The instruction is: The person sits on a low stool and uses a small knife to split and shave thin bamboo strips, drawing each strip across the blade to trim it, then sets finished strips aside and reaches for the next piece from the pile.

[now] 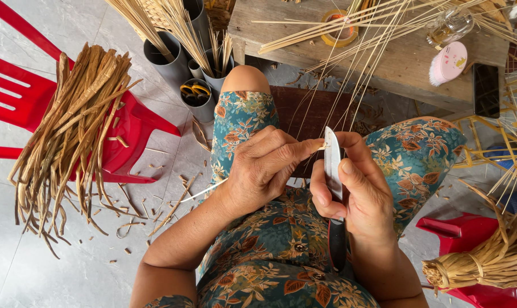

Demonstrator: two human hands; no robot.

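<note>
— Counted at the middle?

— Two hands over a lap in floral cloth. Left hand (264,168) pinched, thumb and forefinger closed on the end of one thin bamboo splint (204,190); splint trailing out leftward under the wrist. Right hand (358,191) wrapped around a knife (332,162), one only, pale blade upright, thumb pressed along its flat, dark handle running down toward the body. Blade edge touching the splint right at the left fingertips.

— Around that?

— Two red plastic chairs: one at left (25,97), draped with one thick bundle of flat brown straw strips (70,137); one at near right (469,234), bearing a second tied bundle (486,265). Grey plastic pipes (170,63) standing far centre, about five, stuffed with thin splints; a pair of yellow-handled scissors (194,90) in one. Brown offcuts scattered over the grey tiled floor (59,268) at left.

— Anything in the way?

— Loose pale splints (349,63) fanning down from the wooden table (395,68) at far right, crossing in front of the right knee. Splint end beyond the pinch hidden behind the blade.

— Packages on that table?

— One tape roll (339,29), yellowish ring, far centre. One clear glass bottle (449,25) lying to its right. One round pink tin (448,63), small picture on its lid, near the edge. One dark phone (486,90), flat, at the right end.
</note>
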